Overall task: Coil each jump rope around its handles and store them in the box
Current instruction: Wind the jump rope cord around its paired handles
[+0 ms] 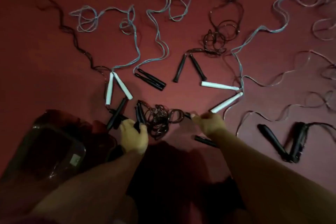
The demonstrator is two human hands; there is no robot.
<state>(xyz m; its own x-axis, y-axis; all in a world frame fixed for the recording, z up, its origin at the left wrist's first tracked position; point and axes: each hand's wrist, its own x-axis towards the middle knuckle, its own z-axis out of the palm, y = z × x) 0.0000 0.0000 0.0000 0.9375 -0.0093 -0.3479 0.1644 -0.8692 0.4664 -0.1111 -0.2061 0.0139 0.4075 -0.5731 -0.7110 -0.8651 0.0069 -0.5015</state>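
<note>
**Black rope bunched between your hands**

Head view: your left hand (134,135) clamps the black handles (139,114), long axis running away from you; your right hand (207,122) pinches the cord, its tangled coils (160,120) lying between. Box (41,151) sits nearest your left, at the floor's near-left.

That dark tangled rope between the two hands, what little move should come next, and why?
Probably the right hand should lift its pinched strand and lay one loop around the black handles that the left hand grips. The dark rope lies loosely bunched on the red floor, not wound on the handles, and the box waits at the left.
</note>
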